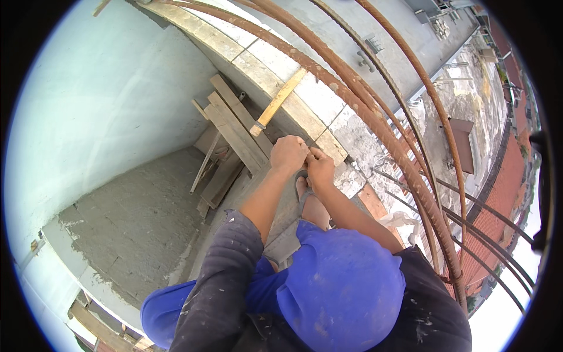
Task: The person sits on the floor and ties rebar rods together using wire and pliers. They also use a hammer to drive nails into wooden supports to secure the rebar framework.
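Both my hands meet in front of my bent knees, fingers pinched close together. My left hand point(288, 155) is closed, its back turned up. Beside it my right hand point(320, 168) is closed too, thumb and fingertips touching near the left fingers. Whatever lies between them is too small or hidden to make out. Just beyond, a tool with a yellow wooden handle point(283, 97) and a metal band near its lower end rests across the edge of the pale ledge point(249, 66). Wooden planks point(234, 130) lean to the left of my hands.
Rusty steel bars point(375, 114) arch over the right side, with thinner rods point(487, 237) crossing low. A pale wall point(117, 88) stands left above a grey mortared floor point(135, 217). My sandalled foot point(301, 188) is below my hands. Red roofs point(498, 205) lie beyond.
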Motion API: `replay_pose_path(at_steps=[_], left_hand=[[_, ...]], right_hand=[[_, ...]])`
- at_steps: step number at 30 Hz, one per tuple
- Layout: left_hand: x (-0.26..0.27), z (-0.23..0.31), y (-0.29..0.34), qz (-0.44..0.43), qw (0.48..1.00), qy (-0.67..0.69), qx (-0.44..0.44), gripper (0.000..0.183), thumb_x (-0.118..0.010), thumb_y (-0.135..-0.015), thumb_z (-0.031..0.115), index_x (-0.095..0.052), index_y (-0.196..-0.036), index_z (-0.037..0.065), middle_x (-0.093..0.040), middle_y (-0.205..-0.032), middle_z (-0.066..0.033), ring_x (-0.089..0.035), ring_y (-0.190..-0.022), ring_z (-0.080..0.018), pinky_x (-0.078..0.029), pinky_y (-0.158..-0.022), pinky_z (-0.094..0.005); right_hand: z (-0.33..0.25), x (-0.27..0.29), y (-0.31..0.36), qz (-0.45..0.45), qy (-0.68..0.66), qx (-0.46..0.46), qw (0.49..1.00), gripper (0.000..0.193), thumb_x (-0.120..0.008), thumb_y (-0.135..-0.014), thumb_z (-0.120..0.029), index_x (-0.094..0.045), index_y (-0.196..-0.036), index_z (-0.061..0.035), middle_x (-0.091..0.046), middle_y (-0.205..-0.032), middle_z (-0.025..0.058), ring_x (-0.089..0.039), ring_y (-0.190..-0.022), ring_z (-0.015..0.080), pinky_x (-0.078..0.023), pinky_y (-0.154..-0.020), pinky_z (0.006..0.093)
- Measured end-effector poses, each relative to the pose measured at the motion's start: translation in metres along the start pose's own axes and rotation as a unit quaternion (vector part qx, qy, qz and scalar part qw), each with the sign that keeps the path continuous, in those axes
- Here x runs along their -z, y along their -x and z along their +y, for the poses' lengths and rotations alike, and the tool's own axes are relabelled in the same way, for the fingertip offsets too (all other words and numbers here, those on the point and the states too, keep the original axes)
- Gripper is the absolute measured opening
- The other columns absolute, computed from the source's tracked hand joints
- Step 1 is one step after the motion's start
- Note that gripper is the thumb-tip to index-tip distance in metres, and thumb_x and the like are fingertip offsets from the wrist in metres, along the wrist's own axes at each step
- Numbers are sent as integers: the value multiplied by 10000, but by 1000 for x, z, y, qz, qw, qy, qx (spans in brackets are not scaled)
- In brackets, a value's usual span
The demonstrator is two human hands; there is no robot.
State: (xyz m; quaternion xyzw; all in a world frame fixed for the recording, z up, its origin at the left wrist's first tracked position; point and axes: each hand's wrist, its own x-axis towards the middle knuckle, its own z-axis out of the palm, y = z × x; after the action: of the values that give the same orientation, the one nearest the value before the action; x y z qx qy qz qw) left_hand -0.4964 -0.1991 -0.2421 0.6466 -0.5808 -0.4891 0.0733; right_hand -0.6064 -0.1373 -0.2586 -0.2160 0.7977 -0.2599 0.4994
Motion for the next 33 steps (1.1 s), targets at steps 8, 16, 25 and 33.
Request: replay_pose_path(at_steps=[8,16,25,33], left_hand=[[-5,4,0,20,999,32,16,219,-645,-849,230,-797,-876,75,-743,-826,-192,-728,-820,-381,-575,-769,-458],[-11,-4,-1,39,994,93,37,268,-640,-855,256,-795,-868,38,-744,-782,-179,-740,-759,-345,-574,-749,-431],[-23,-18,-21,-61,952,262,146,283,-597,-929,210,-774,-988,-2,-764,-745,-92,-732,-658,-175,-583,-711,-322],[-21,-34,-7,-20,951,281,128,282,-596,-938,183,-769,-1036,-16,-753,-732,-99,-719,-641,-149,-565,-656,-288]], right_hand=[[7,4,-5,69,199,239,948,156,-686,-927,-168,-709,-877,-22,-704,-784,223,-698,-728,382,-536,-684,467],[3,7,0,47,206,286,935,159,-642,-940,-145,-641,-869,-2,-663,-794,258,-653,-745,464,-506,-673,517],[-48,50,39,8,-10,197,980,207,-606,-1008,-189,-681,-952,-4,-605,-666,82,-566,-591,137,-465,-569,341],[-73,92,-33,171,-65,335,924,223,-548,-1064,-196,-639,-972,-14,-535,-756,7,-516,-622,115,-443,-577,273]])
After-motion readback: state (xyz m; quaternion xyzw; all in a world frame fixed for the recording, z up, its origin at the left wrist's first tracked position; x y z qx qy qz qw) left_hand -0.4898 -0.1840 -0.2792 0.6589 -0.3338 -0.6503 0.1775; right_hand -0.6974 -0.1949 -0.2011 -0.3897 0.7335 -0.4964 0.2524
